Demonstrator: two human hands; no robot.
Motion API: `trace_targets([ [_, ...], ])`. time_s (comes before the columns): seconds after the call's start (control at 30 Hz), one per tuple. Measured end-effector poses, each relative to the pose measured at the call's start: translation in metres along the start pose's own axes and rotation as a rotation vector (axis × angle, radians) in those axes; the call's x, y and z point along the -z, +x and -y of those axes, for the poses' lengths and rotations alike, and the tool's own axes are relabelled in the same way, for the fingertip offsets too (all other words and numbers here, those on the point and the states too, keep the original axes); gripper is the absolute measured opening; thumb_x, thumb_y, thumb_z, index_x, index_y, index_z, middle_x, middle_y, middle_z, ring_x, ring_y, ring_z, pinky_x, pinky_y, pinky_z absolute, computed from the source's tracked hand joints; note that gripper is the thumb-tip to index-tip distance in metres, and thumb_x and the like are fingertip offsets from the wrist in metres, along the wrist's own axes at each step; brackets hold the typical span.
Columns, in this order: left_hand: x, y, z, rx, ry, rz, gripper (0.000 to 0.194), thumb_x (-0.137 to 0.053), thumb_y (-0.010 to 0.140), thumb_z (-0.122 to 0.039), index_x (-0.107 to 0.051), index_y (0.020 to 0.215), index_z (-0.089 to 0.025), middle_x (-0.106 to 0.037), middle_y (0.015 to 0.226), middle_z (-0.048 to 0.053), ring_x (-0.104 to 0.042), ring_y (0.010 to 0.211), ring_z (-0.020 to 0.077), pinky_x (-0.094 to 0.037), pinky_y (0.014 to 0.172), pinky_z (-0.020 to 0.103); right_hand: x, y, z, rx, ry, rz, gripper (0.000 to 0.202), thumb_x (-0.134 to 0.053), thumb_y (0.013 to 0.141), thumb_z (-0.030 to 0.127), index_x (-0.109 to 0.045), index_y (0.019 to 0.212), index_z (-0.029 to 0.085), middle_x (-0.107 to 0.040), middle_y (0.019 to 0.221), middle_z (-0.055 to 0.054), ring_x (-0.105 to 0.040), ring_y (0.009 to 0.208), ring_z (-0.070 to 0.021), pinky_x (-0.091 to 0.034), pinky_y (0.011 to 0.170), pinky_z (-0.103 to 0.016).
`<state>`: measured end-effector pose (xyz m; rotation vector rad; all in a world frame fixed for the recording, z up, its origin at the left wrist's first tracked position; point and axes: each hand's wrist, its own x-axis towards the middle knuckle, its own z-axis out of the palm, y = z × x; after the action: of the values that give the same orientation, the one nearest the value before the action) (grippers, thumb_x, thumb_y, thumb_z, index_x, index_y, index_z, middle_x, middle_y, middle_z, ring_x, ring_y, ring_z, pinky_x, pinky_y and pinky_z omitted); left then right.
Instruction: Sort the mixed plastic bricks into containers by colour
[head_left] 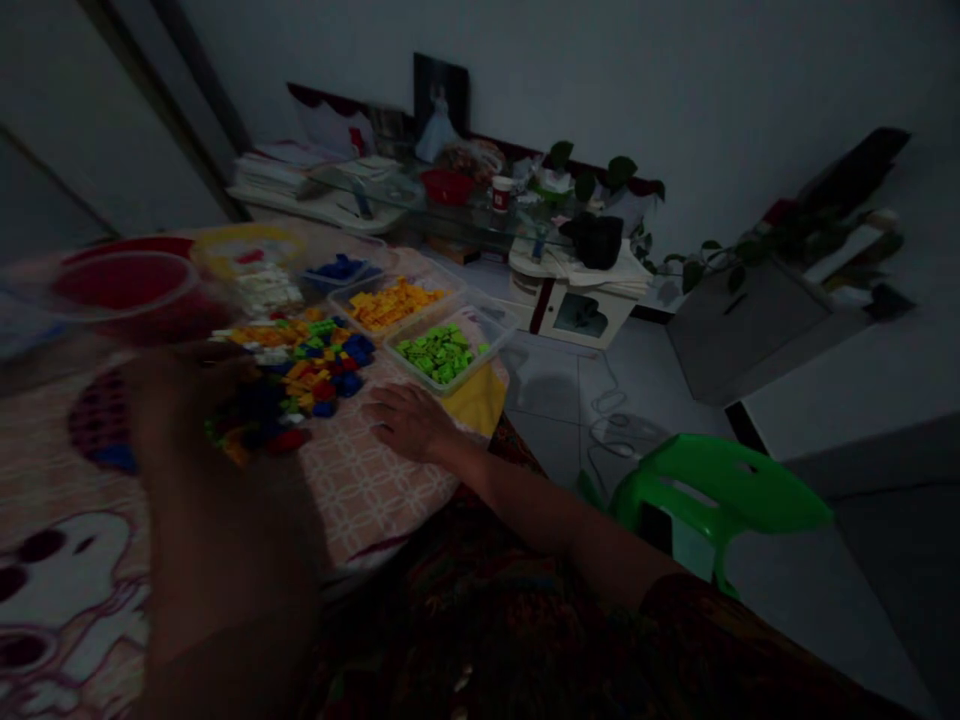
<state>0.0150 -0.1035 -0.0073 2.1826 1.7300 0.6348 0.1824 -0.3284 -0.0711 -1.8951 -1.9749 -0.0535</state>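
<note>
A mixed pile of coloured blocks (319, 370) lies on the cloth-covered table (360, 490). My right hand (409, 420) rests flat on the cloth, right of the pile, fingers apart and holding nothing. At the pile's left edge is my left hand (187, 370), dark and blurred; its fingers cannot be made out. Behind the pile stand clear boxes of green blocks (442, 352), orange blocks (394, 303) and blue blocks (341, 268). White blocks (270, 290) sit in a yellow container (247, 245). Further left is a round tub with red contents (124, 283).
A green plastic stool (735, 485) stands on the floor at the right. Against the wall is a glass-topped cabinet (480, 215) with a red bowl (448, 186), a paper cup (502, 194) and plants. A grey box (750, 320) stands at the right wall.
</note>
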Motion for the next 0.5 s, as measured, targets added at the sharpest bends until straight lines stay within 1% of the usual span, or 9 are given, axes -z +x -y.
trace_targets([
  [0.03,0.006,-0.003,-0.003,0.022,-0.049,0.040,0.036,-0.069,0.076,-0.029,-0.074,0.111,-0.023,-0.077,0.084,-0.007,-0.064,0.066,0.0097,-0.053,0.072,0.022,0.002,-0.001,0.000,0.006,0.000,-0.007,0.033,-0.052,0.100,0.031,-0.061,0.130,0.020,-0.054,0.147,-0.006,-0.043,0.137,-0.0202,-0.030,0.119,-0.041],
  [0.07,0.012,-0.007,-0.006,0.014,-0.073,0.018,0.039,-0.068,0.077,-0.027,-0.073,0.115,-0.020,-0.078,0.091,-0.004,-0.066,0.071,0.0116,-0.054,0.075,0.024,0.002,-0.002,0.001,0.018,0.004,-0.016,0.033,-0.052,0.100,0.031,-0.062,0.129,0.021,-0.055,0.146,-0.007,-0.045,0.136,-0.0203,-0.031,0.119,-0.041],
  [0.13,0.020,-0.012,-0.009,-0.021,-0.108,-0.049,0.038,-0.063,0.079,-0.021,-0.073,0.115,-0.015,-0.078,0.105,0.003,-0.070,0.085,0.0164,-0.054,0.083,0.027,0.001,-0.004,0.000,0.039,0.019,-0.044,0.033,-0.054,0.098,0.031,-0.063,0.128,0.020,-0.057,0.143,-0.009,-0.046,0.135,-0.0221,-0.032,0.118,-0.043],
  [0.17,0.022,-0.014,-0.009,-0.041,-0.144,-0.074,0.038,-0.061,0.080,-0.019,-0.074,0.115,-0.014,-0.078,0.107,0.005,-0.070,0.089,0.0182,-0.054,0.085,0.027,0.000,-0.004,0.000,0.043,0.028,-0.058,0.033,-0.054,0.098,0.030,-0.063,0.127,0.020,-0.058,0.142,-0.010,-0.047,0.134,-0.0224,-0.032,0.118,-0.044],
  [0.2,0.024,-0.015,-0.008,-0.054,-0.169,-0.082,0.037,-0.060,0.079,-0.019,-0.075,0.113,-0.013,-0.078,0.108,0.006,-0.071,0.092,0.0194,-0.054,0.085,0.027,-0.002,-0.005,-0.001,0.040,0.038,-0.074,0.032,-0.054,0.097,0.029,-0.064,0.126,0.020,-0.059,0.141,-0.010,-0.048,0.134,-0.0226,-0.032,0.117,-0.044],
  [0.27,0.026,-0.015,-0.001,-0.056,-0.174,-0.140,0.034,-0.060,0.079,-0.018,-0.077,0.108,-0.014,-0.078,0.106,0.008,-0.072,0.094,0.0208,-0.053,0.087,0.026,-0.006,-0.005,-0.001,0.038,0.057,-0.097,0.034,-0.054,0.096,0.027,-0.064,0.127,0.019,-0.059,0.141,-0.011,-0.047,0.135,-0.0234,-0.032,0.118,-0.046],
  [0.37,0.028,-0.015,0.010,-0.012,-0.160,-0.161,0.032,-0.061,0.077,-0.017,-0.079,0.103,-0.016,-0.078,0.104,0.008,-0.072,0.095,0.0229,-0.053,0.087,0.028,-0.010,-0.007,-0.001,0.046,0.070,-0.120,0.036,-0.053,0.095,0.024,-0.064,0.129,0.020,-0.060,0.140,-0.011,-0.047,0.135,-0.0242,-0.032,0.117,-0.048],
  [0.43,0.030,-0.015,0.016,-0.005,-0.168,-0.148,0.031,-0.061,0.077,-0.017,-0.080,0.101,-0.017,-0.079,0.102,0.008,-0.072,0.093,0.0228,-0.053,0.085,0.028,-0.010,-0.008,-0.001,0.055,0.063,-0.130,0.036,-0.053,0.094,0.023,-0.064,0.129,0.021,-0.060,0.140,-0.010,-0.048,0.135,-0.0244,-0.034,0.117,-0.047],
  [0.5,0.031,-0.015,0.017,-0.043,-0.188,-0.085,0.029,-0.062,0.076,-0.018,-0.080,0.099,-0.017,-0.079,0.100,0.007,-0.072,0.090,0.0215,-0.052,0.083,0.027,-0.011,-0.008,-0.001,0.056,0.050,-0.141,0.037,-0.053,0.094,0.022,-0.065,0.129,0.021,-0.060,0.141,-0.010,-0.049,0.134,-0.0247,-0.034,0.117,-0.048],
])
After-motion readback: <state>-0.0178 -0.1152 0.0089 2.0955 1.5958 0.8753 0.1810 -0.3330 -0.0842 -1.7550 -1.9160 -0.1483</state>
